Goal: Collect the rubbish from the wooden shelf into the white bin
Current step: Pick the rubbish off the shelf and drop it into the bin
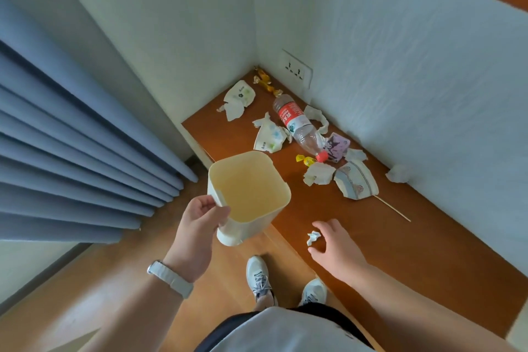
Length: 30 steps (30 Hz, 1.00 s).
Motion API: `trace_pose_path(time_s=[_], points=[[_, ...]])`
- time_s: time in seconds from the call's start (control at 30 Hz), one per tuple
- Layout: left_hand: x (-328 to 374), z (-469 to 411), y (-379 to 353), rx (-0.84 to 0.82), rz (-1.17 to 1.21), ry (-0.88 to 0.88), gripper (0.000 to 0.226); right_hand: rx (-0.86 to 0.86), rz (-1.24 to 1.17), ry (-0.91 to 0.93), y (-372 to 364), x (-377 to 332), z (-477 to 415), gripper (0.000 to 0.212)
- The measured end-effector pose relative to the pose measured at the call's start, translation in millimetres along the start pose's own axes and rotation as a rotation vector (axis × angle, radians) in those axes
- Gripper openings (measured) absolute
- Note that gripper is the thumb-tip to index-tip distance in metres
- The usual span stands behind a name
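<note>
My left hand [197, 226] grips the rim of the empty white bin [285, 194], holding it tilted in the air at the near edge of the wooden shelf [371, 237]. My right hand [340, 248] hovers over the shelf, thumb and forefinger spread either side of a small crumpled paper [313, 237] without closing on it. Farther back lie a plastic bottle [297, 126] with a red label, crushed paper cups [355, 183] [268, 137] [238, 94], a torn tissue [317, 176], a yellow sweet wrapper [305, 160], a purple packet [337, 146], gold wrappers [264, 80], a tissue ball [398, 173] and a thin stick [393, 208].
White walls close the shelf at the back and right, with a wall socket [297, 67] near the corner. A blue pleated curtain [71, 137] hangs on the left. My shoes [260, 277] stand on the wooden floor below the shelf edge.
</note>
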<state>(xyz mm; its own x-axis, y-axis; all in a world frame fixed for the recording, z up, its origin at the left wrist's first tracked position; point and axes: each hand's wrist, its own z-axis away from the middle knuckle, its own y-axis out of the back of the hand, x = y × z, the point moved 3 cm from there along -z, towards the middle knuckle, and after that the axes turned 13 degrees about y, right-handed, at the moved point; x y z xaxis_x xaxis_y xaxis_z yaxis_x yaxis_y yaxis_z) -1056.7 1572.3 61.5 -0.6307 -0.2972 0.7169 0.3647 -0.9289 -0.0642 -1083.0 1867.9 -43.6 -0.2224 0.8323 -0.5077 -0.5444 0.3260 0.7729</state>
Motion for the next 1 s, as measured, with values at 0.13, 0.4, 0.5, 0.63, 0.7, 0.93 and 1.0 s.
trace_pose_path(time_s=[0.13,0.4,0.5,0.63,0.7,0.93,1.0], points=[[6.2,-16.1,10.3,-0.017,0.016,0.01,0.055,0.012,0.083,-0.025,-9.9,-6.7,-14.0,0.044],[18.7,-38.2,15.2,-0.068,0.034,0.032,0.056,0.075,0.064,-0.137,-4.8,-14.8,-28.1,0.026],[22.6,-46.8,14.3,-0.094,0.025,0.03,0.055,0.161,-0.023,-0.134,17.7,-24.3,-33.7,0.026],[28.4,-55.5,6.5,-0.115,0.018,0.015,0.053,0.328,-0.151,-0.072,62.8,-46.5,-39.9,0.024],[32.6,-58.1,-0.1,-0.129,0.007,-0.001,0.05,0.4,-0.204,-0.022,86.6,-60.9,-44.6,0.024],[39.0,-45.3,-16.5,-0.127,-0.037,-0.046,0.064,0.498,-0.246,0.2,145.3,-121.9,-63.8,0.026],[39.5,-43.8,-19.8,-0.125,-0.046,-0.042,0.06,0.493,-0.218,0.293,151.0,-135.3,-69.1,0.027]])
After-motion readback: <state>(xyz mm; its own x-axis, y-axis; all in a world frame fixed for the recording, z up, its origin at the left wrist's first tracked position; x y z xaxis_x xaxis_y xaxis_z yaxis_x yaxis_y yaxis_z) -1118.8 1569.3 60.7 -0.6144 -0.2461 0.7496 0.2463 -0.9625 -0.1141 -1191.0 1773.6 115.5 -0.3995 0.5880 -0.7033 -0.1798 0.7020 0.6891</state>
